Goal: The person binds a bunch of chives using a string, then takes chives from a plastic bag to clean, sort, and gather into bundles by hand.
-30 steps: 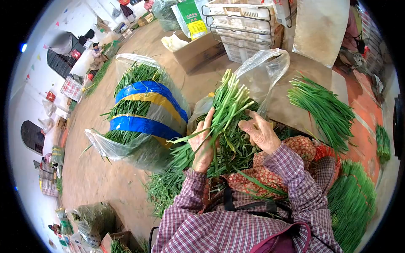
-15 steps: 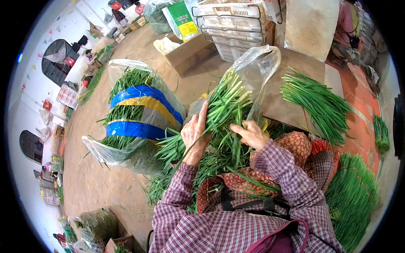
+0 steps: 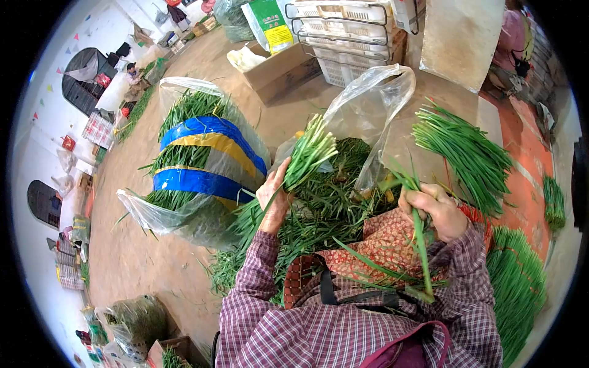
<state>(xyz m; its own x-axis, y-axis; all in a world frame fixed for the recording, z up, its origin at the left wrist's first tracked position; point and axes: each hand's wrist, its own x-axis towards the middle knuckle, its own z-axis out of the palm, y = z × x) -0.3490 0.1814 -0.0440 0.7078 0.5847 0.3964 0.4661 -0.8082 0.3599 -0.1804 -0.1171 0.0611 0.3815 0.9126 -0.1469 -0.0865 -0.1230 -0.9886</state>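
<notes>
My left hand (image 3: 273,195) is wrapped round a bunch of green stalks (image 3: 308,153), pale ends pointing up and right. To its right, my right hand (image 3: 434,210) is closed on a few loose green leaves (image 3: 421,236) that hang down over my lap. Between and below the hands lies a loose heap of green leaves (image 3: 325,211), partly in an open clear plastic bag (image 3: 373,101). A patterned red cloth (image 3: 386,242) covers my lap. A larger green bunch (image 3: 463,153) rests on the board at the right.
A wrapped bundle with blue and yellow bands (image 3: 205,162) stands at the left. Beyond are a cardboard box (image 3: 282,76) and stacked white crates (image 3: 343,43). More tied greens (image 3: 515,288) lie at the lower right. A person (image 3: 509,40) is at the upper right, others farther left.
My right hand has pulled away from the bunch to the right, with loose leaves in it. My left hand has moved slightly left and lower, and the bunch it holds looks thinner.
</notes>
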